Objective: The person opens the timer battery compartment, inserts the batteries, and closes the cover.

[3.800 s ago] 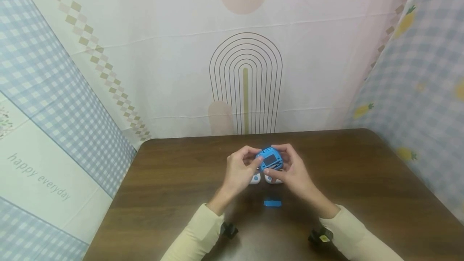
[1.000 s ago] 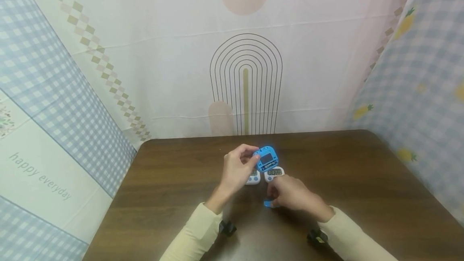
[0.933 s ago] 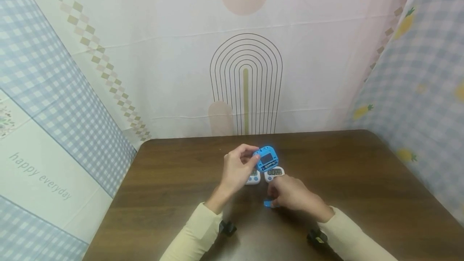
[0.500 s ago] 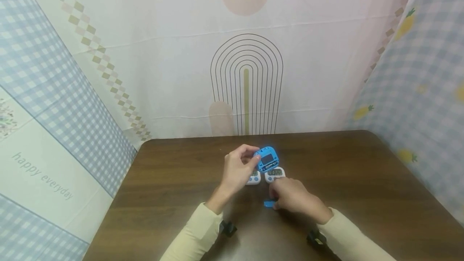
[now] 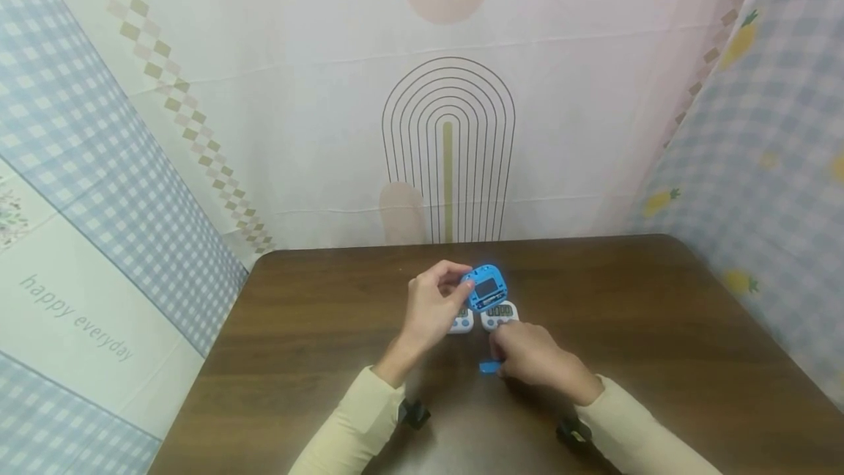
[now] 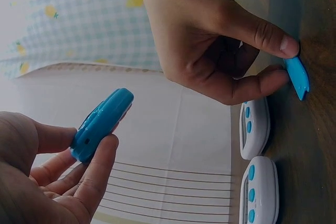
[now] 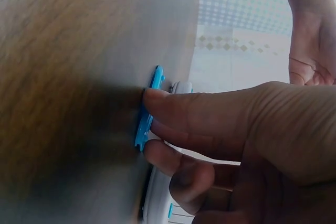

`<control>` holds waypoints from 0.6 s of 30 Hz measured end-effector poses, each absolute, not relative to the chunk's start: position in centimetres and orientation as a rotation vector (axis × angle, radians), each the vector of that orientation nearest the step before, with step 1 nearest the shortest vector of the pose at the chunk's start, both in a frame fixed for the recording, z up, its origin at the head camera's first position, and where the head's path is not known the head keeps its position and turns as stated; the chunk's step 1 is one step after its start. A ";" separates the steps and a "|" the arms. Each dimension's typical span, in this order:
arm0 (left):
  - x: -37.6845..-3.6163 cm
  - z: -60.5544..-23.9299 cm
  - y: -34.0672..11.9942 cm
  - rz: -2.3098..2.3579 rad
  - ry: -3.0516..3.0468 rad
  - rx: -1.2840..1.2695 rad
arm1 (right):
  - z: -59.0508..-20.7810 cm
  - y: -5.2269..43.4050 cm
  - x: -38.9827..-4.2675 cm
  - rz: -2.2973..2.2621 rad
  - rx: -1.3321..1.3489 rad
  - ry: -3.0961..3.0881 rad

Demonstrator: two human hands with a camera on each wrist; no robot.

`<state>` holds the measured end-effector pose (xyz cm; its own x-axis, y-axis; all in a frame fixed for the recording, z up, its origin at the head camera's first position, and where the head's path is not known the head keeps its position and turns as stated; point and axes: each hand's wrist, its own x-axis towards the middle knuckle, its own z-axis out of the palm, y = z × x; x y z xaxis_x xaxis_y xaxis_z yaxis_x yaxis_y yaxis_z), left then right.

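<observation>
My left hand [image 5: 455, 292] holds a round blue timer [image 5: 487, 289] above the table, its back with a dark open recess facing me. In the left wrist view the thumb and fingers pinch the blue timer [image 6: 102, 123] by its edge. My right hand [image 5: 499, 359] is lower and nearer to me, pinching a small flat blue cover [image 5: 489, 367] on the wooden table [image 5: 316, 336]. The blue cover [image 6: 297, 77] is gripped between thumb and fingertip with one end tipped off the wood. The right wrist view shows a fingertip on the blue cover [image 7: 148, 109].
Two white timers with blue buttons [image 5: 461, 322] [image 5: 499, 314] lie side by side on the table under the blue timer, just beyond my right hand. Patterned cloth walls [image 5: 448, 130] close in the back and both sides of the table.
My right hand let go of the blue timer and came down to the blue cover. Over the last second it closed on the cover; the left hand stayed still.
</observation>
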<state>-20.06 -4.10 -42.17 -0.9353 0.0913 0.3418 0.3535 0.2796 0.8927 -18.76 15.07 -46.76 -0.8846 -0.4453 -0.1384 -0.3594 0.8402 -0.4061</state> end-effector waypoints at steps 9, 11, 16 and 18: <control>-20.1 -42.2 -4.1 -1.729 -2.324 -0.408 | -47.0 15.5 -19.1 -0.577 -0.718 2.767; -20.1 -42.2 -4.1 -1.734 -2.321 -0.409 | -47.1 15.6 -19.1 -0.586 -0.715 2.760; -20.0 -42.1 -4.1 -1.749 -2.315 -0.413 | -47.1 15.6 -19.1 -0.595 -0.695 2.744; -19.9 -42.1 -4.1 -1.753 -2.313 -0.413 | -47.1 15.6 -19.0 -0.597 -0.688 2.731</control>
